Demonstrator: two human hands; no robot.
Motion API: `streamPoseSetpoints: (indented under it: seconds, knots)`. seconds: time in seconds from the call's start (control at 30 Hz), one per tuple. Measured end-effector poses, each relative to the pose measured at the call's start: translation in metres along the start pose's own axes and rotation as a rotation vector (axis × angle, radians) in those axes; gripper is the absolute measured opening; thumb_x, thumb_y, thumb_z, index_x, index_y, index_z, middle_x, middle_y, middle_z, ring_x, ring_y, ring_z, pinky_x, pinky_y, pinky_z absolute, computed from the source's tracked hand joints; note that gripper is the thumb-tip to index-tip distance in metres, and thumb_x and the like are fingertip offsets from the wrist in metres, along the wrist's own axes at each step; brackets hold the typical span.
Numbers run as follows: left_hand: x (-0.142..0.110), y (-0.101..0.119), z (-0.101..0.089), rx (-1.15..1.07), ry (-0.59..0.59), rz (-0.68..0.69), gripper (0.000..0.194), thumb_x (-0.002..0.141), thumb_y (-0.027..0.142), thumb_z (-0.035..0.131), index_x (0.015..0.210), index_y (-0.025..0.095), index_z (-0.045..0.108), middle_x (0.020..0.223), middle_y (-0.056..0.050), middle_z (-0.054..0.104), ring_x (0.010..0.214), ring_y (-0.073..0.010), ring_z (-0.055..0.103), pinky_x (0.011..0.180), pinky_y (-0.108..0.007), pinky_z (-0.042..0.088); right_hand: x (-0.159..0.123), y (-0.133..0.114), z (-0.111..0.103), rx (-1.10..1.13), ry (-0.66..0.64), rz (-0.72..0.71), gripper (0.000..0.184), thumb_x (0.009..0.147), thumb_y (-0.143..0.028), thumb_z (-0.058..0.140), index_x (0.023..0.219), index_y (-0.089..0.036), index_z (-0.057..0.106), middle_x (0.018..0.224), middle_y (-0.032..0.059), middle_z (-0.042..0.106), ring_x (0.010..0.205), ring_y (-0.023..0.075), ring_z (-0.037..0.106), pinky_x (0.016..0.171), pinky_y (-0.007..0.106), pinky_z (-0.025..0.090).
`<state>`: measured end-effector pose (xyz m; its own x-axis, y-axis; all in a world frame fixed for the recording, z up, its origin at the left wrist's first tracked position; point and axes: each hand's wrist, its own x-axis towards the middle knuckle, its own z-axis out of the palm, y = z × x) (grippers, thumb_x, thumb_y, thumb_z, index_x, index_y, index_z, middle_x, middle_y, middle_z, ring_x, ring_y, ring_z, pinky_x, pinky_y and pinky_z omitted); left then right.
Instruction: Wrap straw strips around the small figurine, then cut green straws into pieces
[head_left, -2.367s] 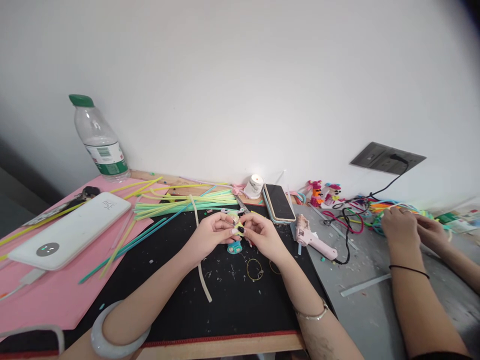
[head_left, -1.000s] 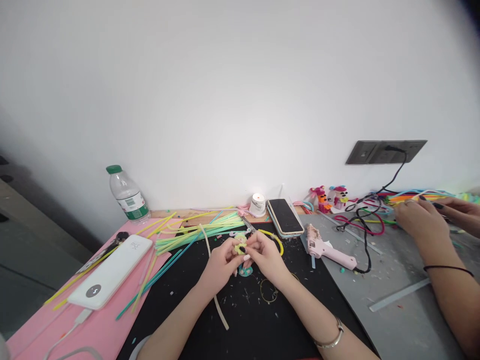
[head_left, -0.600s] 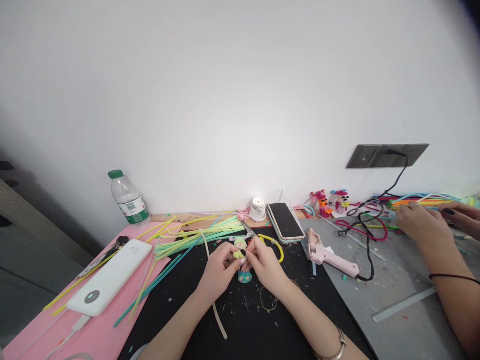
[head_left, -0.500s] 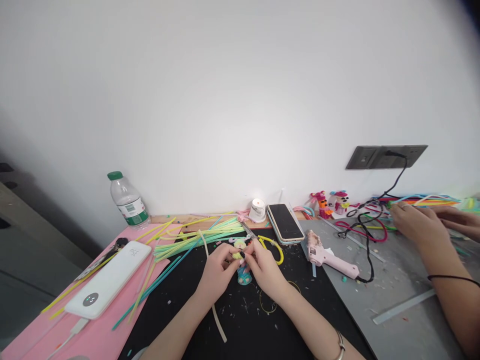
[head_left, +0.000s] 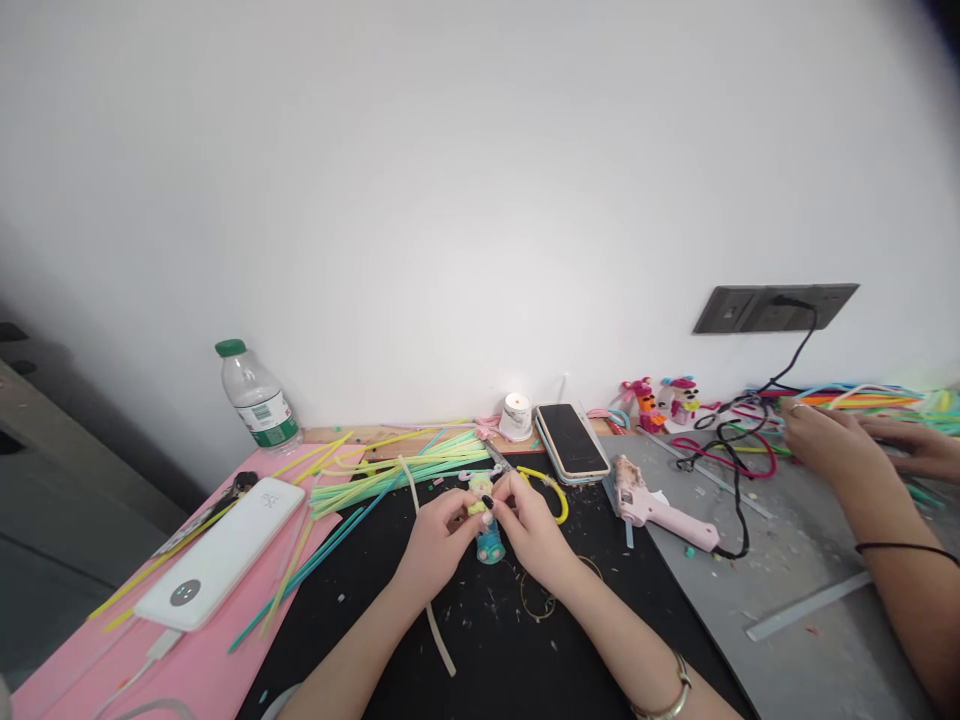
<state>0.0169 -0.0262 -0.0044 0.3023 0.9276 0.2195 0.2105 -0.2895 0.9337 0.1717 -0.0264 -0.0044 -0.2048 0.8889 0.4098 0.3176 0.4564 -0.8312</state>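
Above the black mat (head_left: 517, 660), my left hand (head_left: 442, 535) and my right hand (head_left: 525, 520) meet around a small pipe-cleaner figure (head_left: 490, 545). Its lower part is turquoise with two pale round feet, and its upper part is pale yellow. Both hands pinch the yellow part between thumb and fingers, and my fingertips hide much of it. A cream pipe cleaner (head_left: 427, 580) lies beside my left hand. Just behind my fingers are scissors (head_left: 497, 457) and a curved yellow pipe cleaner (head_left: 555, 490).
Pipe cleaners (head_left: 405, 475), a power bank (head_left: 221, 553) and a bottle (head_left: 259, 395) are on the left. A phone (head_left: 571, 440), a white cup (head_left: 516, 417), a pink glue gun (head_left: 660, 512) and two finished-looking figures (head_left: 645, 405) stand right. Another person's hands (head_left: 840, 445) work at far right.
The camera view has shifted, so the table sits lower and further right. My hands stay on the figure, with small finger shifts; its turquoise lower part now shows more.
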Motion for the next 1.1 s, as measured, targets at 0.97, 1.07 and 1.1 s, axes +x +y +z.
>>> streamPoseSetpoints:
  seconds: [0.97,1.07,1.1]
  knots:
    - [0.002,0.002,0.000,-0.402,-0.087,-0.181,0.026,0.076,0.039,0.063,0.072,0.012,0.064,0.062,0.000,0.058,0.061,-0.0120,0.052,0.063,-0.026,0.045,0.001,-0.007,-0.009,-0.055,-0.071,-0.018,0.011,0.089,-0.019,0.041,0.078,-0.020,0.044,0.071,-0.0016,0.050,0.064,0.0124,0.047,0.060,0.024,0.037]
    - [0.002,0.006,-0.001,-0.391,-0.100,-0.175,0.027,0.075,0.039,0.063,0.069,0.012,0.062,0.061,0.000,0.058,0.059,-0.0120,0.052,0.062,-0.026,0.045,0.002,-0.010,-0.012,-0.121,-0.086,-0.064,0.015,0.089,-0.018,0.041,0.074,-0.019,0.044,0.067,-0.0022,0.048,0.062,0.0121,0.044,0.059,0.024,0.034]
    - [0.002,0.007,-0.001,-0.387,-0.098,-0.179,0.028,0.075,0.040,0.063,0.068,0.012,0.062,0.060,0.000,0.057,0.059,-0.0120,0.052,0.061,-0.026,0.045,0.002,-0.010,-0.013,-0.142,-0.082,-0.073,0.016,0.088,-0.018,0.042,0.072,-0.019,0.044,0.065,-0.0023,0.047,0.061,0.0120,0.043,0.058,0.024,0.033]
